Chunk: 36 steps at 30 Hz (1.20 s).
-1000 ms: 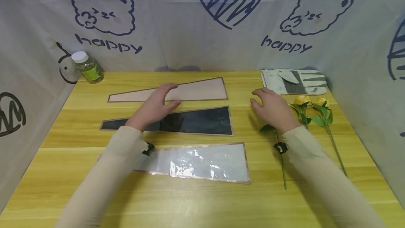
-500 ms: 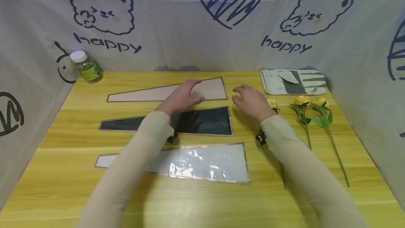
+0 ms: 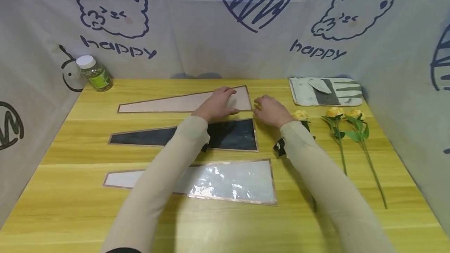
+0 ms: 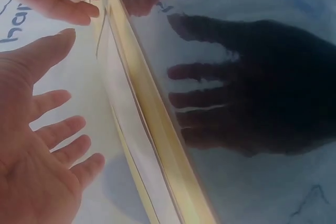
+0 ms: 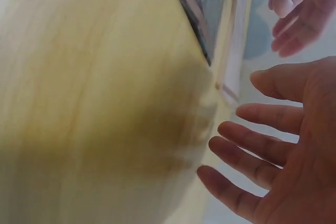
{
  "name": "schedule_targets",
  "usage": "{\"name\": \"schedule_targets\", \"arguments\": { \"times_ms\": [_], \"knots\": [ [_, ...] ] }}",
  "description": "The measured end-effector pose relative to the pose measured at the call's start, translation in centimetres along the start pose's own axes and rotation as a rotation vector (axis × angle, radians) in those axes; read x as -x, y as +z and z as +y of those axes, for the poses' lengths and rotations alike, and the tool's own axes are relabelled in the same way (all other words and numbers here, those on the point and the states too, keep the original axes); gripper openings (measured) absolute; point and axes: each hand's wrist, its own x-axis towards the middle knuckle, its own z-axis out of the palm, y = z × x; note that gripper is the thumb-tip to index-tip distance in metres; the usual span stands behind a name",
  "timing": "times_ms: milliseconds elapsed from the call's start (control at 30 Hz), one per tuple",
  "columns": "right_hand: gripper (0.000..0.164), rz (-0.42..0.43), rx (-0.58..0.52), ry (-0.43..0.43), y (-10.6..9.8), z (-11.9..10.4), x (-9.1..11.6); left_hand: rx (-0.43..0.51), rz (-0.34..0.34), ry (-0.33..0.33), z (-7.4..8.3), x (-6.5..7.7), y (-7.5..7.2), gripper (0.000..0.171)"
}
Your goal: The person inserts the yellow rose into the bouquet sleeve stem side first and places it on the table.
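Observation:
My left hand [image 3: 218, 104] hovers over the right part of the pink tapered panel [image 3: 165, 104], fingers spread and holding nothing. Just beyond that panel's wide right end is my right hand [image 3: 271, 111], also empty, its fingers loosely bent and apart in the right wrist view. Below lies a glossy black tapered panel [image 3: 232, 135], partly covered by the left sleeve; it mirrors the left hand [image 4: 42, 129] in the left wrist view. Nearest the front is a shiny white tapered panel [image 3: 239, 180]. All three have brownish borders and narrow toward the left.
A white and grey glove [image 3: 327, 91] lies at the back right. In front of it are yellow roses [image 3: 335, 111] with long stems, one partly behind the right arm. A jar with a white lid [image 3: 96, 75] stands at the back left. Printed cloth [image 3: 225, 50] walls the table.
Both hands have come closer together: the left moved right and slightly away along the pink panel, the right moved left, uncovering a rose's yellow bloom. The panels have stayed in place.

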Motion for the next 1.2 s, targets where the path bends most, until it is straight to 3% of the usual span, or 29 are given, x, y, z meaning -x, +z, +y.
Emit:
{"name": "schedule_targets", "arguments": {
  "times_ms": [133, 567, 867, 1200],
  "knots": [
    [0.046, 0.013, -0.078, -0.002, 0.3, 0.6, -0.7, -0.045, -0.028, -0.015, 0.3, -1.1, 0.3, 0.072],
    [0.039, 0.026, -0.428, 0.109, 0.9, 1.0, -1.7, -0.005, -0.102, -0.046, 1.0, -3.0, 1.8, 0.064],
    [0.038, 0.063, -0.577, 0.132, 0.8, 0.7, -2.0, -0.001, -0.071, -0.060, 1.4, -3.7, 1.9, 0.062],
    [0.033, 0.068, -0.845, 0.154, 0.6, 0.1, -2.2, -0.009, -0.052, -0.046, 1.0, -4.2, 1.8, 0.071]
  ]
}}
